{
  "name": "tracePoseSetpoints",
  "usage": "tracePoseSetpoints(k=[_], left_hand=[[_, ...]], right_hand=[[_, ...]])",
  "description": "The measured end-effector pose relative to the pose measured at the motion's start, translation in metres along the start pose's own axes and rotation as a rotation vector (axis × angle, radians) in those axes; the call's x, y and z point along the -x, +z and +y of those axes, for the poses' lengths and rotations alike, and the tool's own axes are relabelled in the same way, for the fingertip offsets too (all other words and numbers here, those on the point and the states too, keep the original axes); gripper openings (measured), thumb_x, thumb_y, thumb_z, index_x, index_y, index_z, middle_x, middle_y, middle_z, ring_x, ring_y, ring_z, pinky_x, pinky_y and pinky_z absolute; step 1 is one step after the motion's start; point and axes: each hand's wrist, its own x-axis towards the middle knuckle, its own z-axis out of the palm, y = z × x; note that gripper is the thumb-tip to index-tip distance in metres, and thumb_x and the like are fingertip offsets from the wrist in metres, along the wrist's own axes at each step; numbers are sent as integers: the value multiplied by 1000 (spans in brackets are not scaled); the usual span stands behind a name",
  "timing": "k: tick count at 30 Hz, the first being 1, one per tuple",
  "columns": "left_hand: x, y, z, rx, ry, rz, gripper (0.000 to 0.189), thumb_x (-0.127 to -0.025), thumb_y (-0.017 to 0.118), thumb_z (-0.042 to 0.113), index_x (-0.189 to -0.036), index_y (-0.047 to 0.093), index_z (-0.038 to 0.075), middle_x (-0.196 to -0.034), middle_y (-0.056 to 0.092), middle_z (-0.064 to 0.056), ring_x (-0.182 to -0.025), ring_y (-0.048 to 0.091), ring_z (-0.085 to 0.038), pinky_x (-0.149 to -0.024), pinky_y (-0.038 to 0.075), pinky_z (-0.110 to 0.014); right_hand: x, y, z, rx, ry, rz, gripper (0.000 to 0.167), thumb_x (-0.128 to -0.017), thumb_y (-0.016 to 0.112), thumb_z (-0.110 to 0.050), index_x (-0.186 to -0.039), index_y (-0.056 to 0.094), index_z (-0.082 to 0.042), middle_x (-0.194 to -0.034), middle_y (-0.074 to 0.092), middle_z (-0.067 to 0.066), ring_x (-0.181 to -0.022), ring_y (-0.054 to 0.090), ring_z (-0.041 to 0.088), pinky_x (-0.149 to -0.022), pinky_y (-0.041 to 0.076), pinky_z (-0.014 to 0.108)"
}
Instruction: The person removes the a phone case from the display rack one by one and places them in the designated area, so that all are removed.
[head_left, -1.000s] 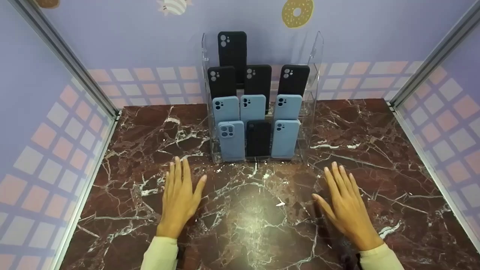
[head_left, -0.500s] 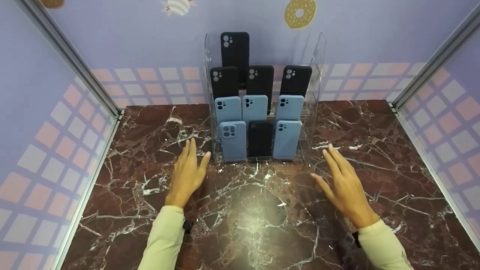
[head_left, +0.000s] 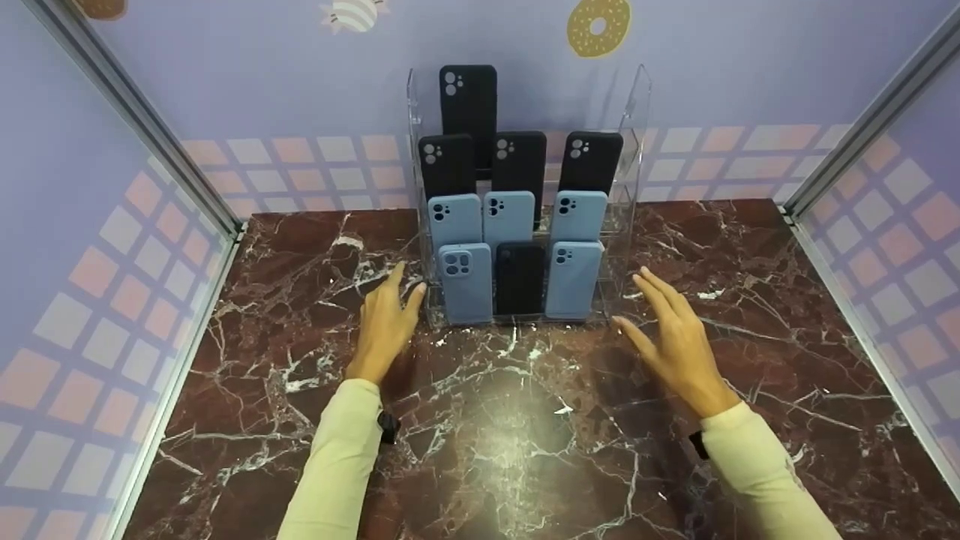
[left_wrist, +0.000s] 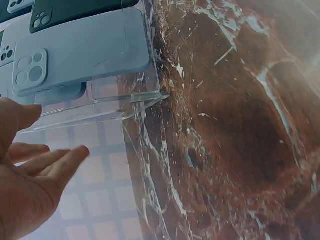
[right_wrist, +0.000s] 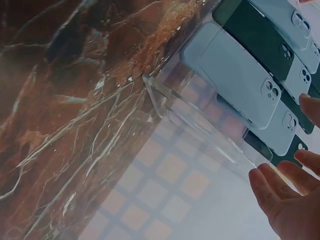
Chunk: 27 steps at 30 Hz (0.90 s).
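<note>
A clear acrylic tiered stand (head_left: 634, 112) holds several phone cases in rising rows. In its front row a light blue case (head_left: 466, 292) is at left, a black case (head_left: 520, 281) in the middle and another light blue case (head_left: 574, 289) at right. My left hand (head_left: 384, 326) is beside the stand's front left corner, thumb and index finger extended. On the other side, my right hand (head_left: 677, 349) has its fingers extended toward the stand's right side. Neither hand holds anything. In both wrist views, the fingers are close to the side panels; I cannot tell whether they touch.
The stand rests on a dark red marbled tabletop (head_left: 495, 442). A lilac back wall (head_left: 300, 75) with checks and drawn sweets rises behind it. Side panels (head_left: 127, 262) with metal edge rails bound the table left and right.
Both hands have moved forward and inward from the tabletop, coming up beside the stand's two sides. The stand and its cases stay in place.
</note>
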Motion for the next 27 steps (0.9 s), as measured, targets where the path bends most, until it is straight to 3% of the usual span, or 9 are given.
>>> tracePoseSetpoints(k=[4, 9, 15, 23, 27], left_hand=[[-6, 4, 4, 64, -9, 51, 49, -99, 68, 25, -143, 57, 4, -126, 68, -20, -108, 71, -33, -100, 51, -50], [-10, 10, 5, 120, -31, 87, 42, -96, 72, 21, -134, 66, 5, -121, 71, -15, -104, 73, -27, -100, 51, -48], [-12, 16, 3, 165, -48, 118, 38, -93, 75, 20, -128, 70, 4, -114, 74, -13, -97, 75, -25, -93, 57, -43], [-15, 20, 3, 177, -39, 138, 34, -92, 77, 16, -123, 73, 4, -108, 76, -13, -93, 76, -26, -88, 59, -42], [-16, 23, 2, 165, -53, 131, 35, -91, 78, 15, -123, 72, 4, -108, 76, -14, -92, 76, -28, -88, 59, -42]], right_hand=[[-10, 8, 3, -43, 6, 35, 61, -80, 86, -7, -134, 60, 6, -141, 57, 20, -126, 57, 39, -106, 45, 51], [-22, 19, 6, -87, 14, 61, 55, -81, 86, -6, -129, 63, 7, -133, 62, 21, -121, 61, 38, -105, 47, 48], [-35, 29, 8, -108, 34, 76, 48, -81, 85, -5, -124, 66, 7, -126, 65, 22, -114, 64, 37, -102, 49, 45], [-50, 41, 11, -134, 99, 109, 36, -82, 84, -4, -114, 71, 6, -111, 71, 19, -91, 70, 32, -76, 58, 41], [-57, 45, 12, -144, 156, 114, 32, -84, 83, -5, -112, 72, 5, -108, 72, 19, -90, 72, 31, -75, 59, 44]])
